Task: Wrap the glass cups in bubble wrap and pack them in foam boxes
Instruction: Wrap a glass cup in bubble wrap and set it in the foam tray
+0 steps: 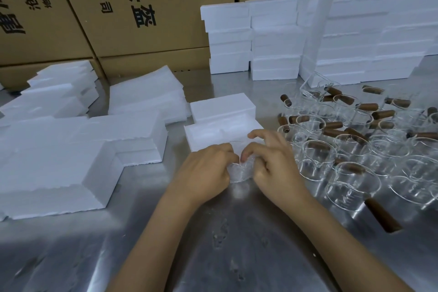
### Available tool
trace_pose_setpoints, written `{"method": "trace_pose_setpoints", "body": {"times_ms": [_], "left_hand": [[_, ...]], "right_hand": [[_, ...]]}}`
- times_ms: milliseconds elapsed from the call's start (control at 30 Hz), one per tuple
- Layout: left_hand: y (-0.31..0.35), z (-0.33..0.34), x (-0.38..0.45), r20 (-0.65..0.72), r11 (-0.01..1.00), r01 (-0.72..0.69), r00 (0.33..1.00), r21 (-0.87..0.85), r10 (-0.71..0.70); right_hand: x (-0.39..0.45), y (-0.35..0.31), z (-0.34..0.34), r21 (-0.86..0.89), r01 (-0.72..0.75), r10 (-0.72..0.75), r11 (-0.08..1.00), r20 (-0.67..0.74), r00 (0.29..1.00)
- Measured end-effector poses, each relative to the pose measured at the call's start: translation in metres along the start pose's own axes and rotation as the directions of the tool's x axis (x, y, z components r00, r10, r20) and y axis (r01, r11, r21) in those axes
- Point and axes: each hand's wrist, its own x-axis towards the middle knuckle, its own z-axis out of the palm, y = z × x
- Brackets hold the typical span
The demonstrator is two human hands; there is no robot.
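Observation:
A glass cup wrapped in bubble wrap [239, 173] stands on the steel table between my two hands. My left hand [206, 170] grips its left side with curled fingers. My right hand [272, 161] pinches the wrap at the top, index finger raised. Just behind them lies an open foam box [201, 135] with its lid [222, 106] beyond it. Most of the cup is hidden by my fingers and the wrap.
Several bare glass cups with brown wooden handles [350, 149] crowd the right of the table. Foam boxes are stacked at the back [275, 38] and on the left [59, 156]. A pile of bubble wrap sheets [147, 95] lies at centre left. Cardboard cartons [142, 7] stand behind.

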Motion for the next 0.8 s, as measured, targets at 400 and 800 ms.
{"method": "trace_pose_setpoints", "body": {"times_ms": [400,800], "left_hand": [[-0.003,0.006,-0.004,-0.086,0.912,0.043,0.993,-0.409,-0.085],[-0.011,-0.010,0.005,-0.414,0.808,-0.005,0.861,-0.590,-0.297]], "right_hand": [[0.000,0.009,0.004,0.233,-0.246,0.236,0.941,0.071,0.969],[0.017,0.003,-0.007,0.427,-0.129,0.200,0.895,-0.125,0.972]]}}
